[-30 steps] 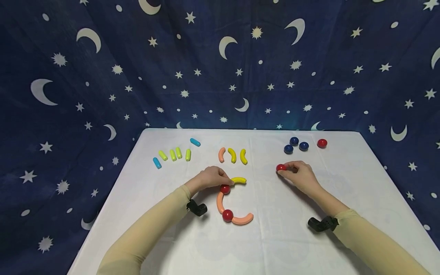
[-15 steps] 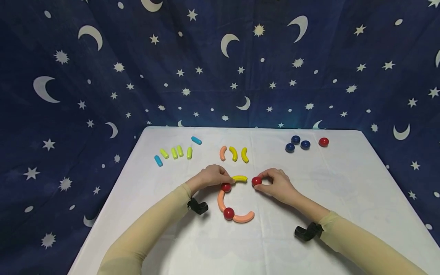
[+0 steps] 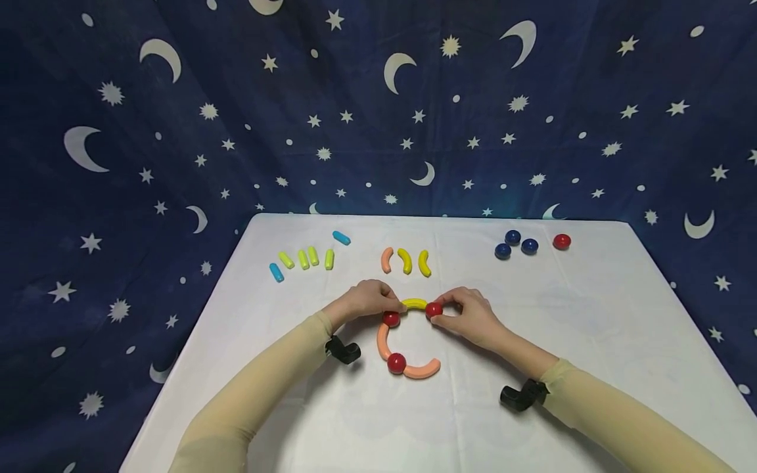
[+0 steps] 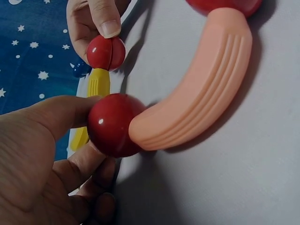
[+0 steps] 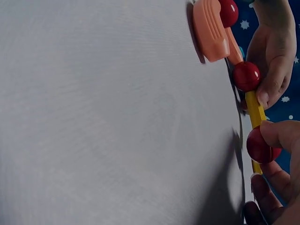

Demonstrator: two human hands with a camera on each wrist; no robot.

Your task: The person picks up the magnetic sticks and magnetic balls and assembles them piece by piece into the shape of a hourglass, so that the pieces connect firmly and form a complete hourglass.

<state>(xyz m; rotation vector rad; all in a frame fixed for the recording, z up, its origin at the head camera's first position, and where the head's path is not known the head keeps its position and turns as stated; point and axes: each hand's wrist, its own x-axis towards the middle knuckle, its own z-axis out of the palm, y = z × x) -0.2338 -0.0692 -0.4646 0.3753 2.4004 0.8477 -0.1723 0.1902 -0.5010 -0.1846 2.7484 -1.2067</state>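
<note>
My left hand [image 3: 368, 299] pinches a red ball [image 4: 115, 124] at the upper left corner of a curved chain on the table. A yellow curved rod [image 3: 416, 303] runs right from that ball. At its other end my right hand [image 3: 471, 318] holds a second red ball [image 3: 434, 311] between thumb and fingers, against the rod's tip. Below the left ball hangs a salmon curved rod [image 3: 383, 341], leading to another red ball [image 3: 397, 363] and then a second salmon rod [image 3: 422, 369], whose right end is free. Fingers partly cover both held balls.
On the white table [image 3: 355, 427], several lime short rods [image 3: 303, 259] and two blue ones [image 3: 276, 272] lie back left. A salmon rod [image 3: 387, 260] and two yellow rods [image 3: 405, 261] lie behind the chain. Blue balls [image 3: 513, 238] and a red ball [image 3: 562, 242] sit back right.
My right hand has carried its red ball leftward from the right side to the yellow rod's free end. The left hand has stayed at the corner ball.
</note>
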